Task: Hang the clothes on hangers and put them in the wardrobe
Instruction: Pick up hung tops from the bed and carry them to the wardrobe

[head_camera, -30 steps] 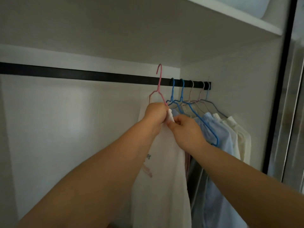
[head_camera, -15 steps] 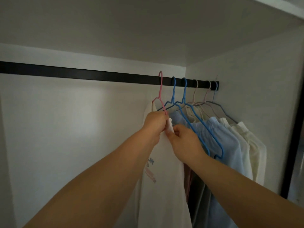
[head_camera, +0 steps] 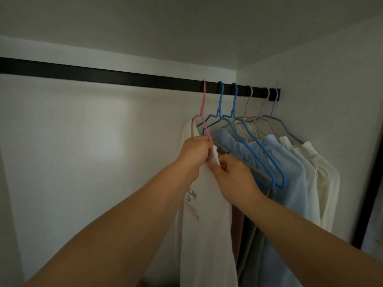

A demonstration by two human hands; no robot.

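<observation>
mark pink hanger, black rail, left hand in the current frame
pink hanger (head_camera: 204, 100): head view, on its neck below the hook.
black rail (head_camera: 103, 74): head view, on a bare stretch left of the hangers.
left hand (head_camera: 196, 152): head view, on the back of the hand.

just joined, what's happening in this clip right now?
A person is hanging clothes in a wardrobe. Both hands hold a white printed shirt on a pink hanger, whose hook is at the black rail. The left hand grips shirt and hanger at the shoulder; the right hand pinches the fabric just below. Blue and cream garments on other hangers hang to the right.
</observation>
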